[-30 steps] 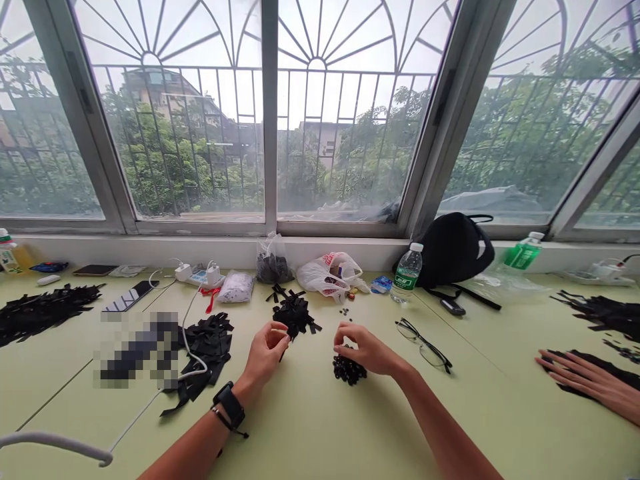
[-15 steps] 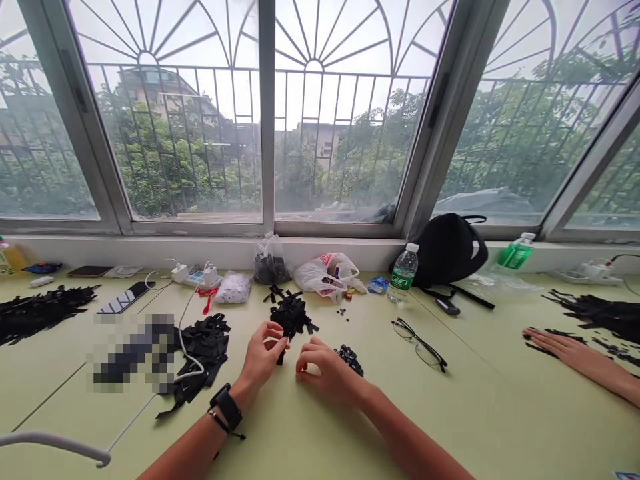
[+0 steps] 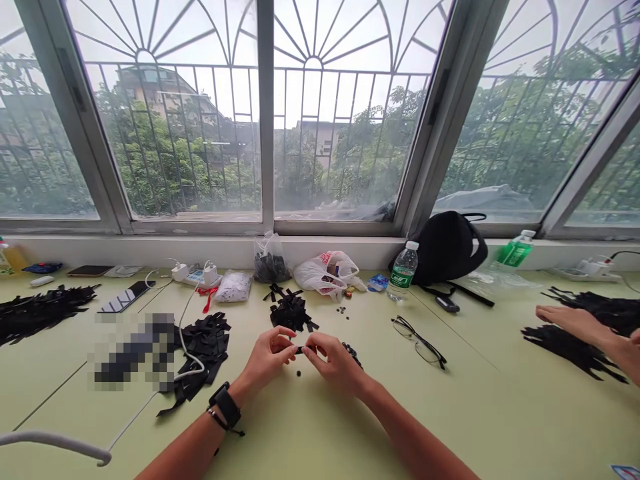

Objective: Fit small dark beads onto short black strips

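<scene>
Between my two hands a small black fabric strip [image 3: 301, 350] is stretched sideways just above the table. My left hand [image 3: 273, 357], with a watch at the wrist, pinches one end. The fingers of my right hand [image 3: 330, 360] are closed on the other end. Below the strip lies one small round black piece [image 3: 299, 373], like a button. More such dark round pieces [image 3: 353, 352] are heaped behind my right hand, partly hidden by it. Just beyond my hands is a loose pile of black strips [image 3: 290, 310].
A larger pile of black strips [image 3: 203, 347] lies left, crossed by a white cable [image 3: 183, 333]. Eyeglasses [image 3: 419, 342] and a water bottle [image 3: 403, 273] stand right of centre. At far right, another person's hand [image 3: 575, 323] is over black strips [image 3: 575, 350].
My hands have come together, and the black strip is now held between both. A round piece now shows on the table below. The other person's hand has lifted off the strips.
</scene>
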Motion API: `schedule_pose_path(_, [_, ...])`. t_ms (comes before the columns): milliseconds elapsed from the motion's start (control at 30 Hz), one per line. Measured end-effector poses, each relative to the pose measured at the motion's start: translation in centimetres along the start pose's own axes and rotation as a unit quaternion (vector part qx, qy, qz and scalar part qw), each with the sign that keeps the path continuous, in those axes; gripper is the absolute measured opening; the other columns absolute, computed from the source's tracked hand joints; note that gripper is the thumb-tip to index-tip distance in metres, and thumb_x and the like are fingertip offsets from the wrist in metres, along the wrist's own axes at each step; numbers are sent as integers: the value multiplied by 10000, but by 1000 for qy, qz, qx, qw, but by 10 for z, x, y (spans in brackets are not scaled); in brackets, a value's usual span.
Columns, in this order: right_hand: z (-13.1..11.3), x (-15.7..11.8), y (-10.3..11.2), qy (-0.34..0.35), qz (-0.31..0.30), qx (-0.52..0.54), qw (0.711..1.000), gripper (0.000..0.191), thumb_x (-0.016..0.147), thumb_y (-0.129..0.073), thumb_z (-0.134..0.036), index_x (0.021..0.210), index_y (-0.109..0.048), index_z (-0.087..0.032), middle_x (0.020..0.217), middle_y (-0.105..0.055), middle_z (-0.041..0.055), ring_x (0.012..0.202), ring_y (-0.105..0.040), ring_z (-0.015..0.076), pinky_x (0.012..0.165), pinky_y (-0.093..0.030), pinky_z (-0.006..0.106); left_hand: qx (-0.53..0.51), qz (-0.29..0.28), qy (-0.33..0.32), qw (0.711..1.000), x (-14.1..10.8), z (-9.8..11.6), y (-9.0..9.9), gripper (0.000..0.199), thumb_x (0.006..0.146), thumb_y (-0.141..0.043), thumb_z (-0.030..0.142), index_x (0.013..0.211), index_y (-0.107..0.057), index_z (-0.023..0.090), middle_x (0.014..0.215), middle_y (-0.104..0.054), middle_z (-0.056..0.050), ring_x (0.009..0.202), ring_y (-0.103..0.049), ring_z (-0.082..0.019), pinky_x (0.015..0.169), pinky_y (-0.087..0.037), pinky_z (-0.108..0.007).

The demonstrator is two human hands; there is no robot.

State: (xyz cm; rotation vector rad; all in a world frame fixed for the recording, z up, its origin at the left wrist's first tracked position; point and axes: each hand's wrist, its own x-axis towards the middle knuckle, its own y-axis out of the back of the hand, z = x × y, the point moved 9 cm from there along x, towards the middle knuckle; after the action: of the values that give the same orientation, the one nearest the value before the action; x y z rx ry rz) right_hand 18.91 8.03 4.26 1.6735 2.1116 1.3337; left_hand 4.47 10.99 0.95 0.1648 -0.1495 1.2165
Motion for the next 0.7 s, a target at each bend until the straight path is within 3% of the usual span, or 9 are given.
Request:
schedule_pose_path(133, [0, 0, 1, 4, 10, 5, 1000, 232, 975, -530, -270, 756, -523, -195, 710, -551, -21, 672, -480, 136, 628, -335, 269, 47, 11, -13, 999, 0, 9, 7, 297, 818, -777, 384, 999, -705, 161, 724, -724, -29, 624, -597, -142, 572, -405, -235])
schedule_pose_path(267, [-3, -1, 1, 13, 3, 5, 1000, 206, 944, -545, -236, 742, -526, -197, 727, -586, -10, 710, -513, 152, 669, -361, 278, 93, 4, -10, 996, -2, 16, 9, 277, 798, -773, 383, 964, -728, 166, 723, -736, -38, 627, -609, -155, 572, -404, -235])
schedule_pose_path(433, [-9, -6, -10, 26, -51, -1, 998, 183, 829, -590, -136, 671, -524, -203, 682, -603, -1, 782, -547, 186, 725, -404, 291, 153, -38, -29, 987, -7, 20, 2, 190, 734, -754, 260, 902, -753, 171, 687, -724, -26, 569, -561, -135, 530, -372, -221])
schedule_pose_path(700, [-17, -11, -16, 31, -75, -17, 997, 218, 733, -551, -50, 616, -444, -200, 631, -547, -11, 761, -537, 175, 692, -391, 272, 191, -69, -41, 978, -13, 17, -6, 159, 729, -689, 185, 876, -748, 170, 674, -682, -12, 619, -592, -150, 548, -380, -225])
